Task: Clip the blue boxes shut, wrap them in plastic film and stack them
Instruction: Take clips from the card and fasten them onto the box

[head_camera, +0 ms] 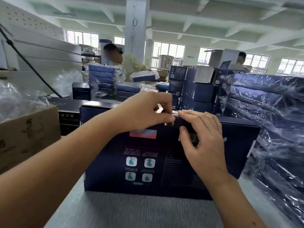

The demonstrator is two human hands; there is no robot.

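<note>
**Clip may slip at the box's top edge**

The blue box (148, 162) stands upright on the grey worktop (131, 211), close in front of the person, printed face toward the camera. At the middle of its top edge the left hand (144, 112) pinches a small metal clip (171, 115) in curled fingers. Just beside it, the right hand (202, 134) nips the edge between flat fingers and thumb. In my judgement the clip could seat crooked or spring away if the pinch slackens. A hard push might tip the box backward.
</note>
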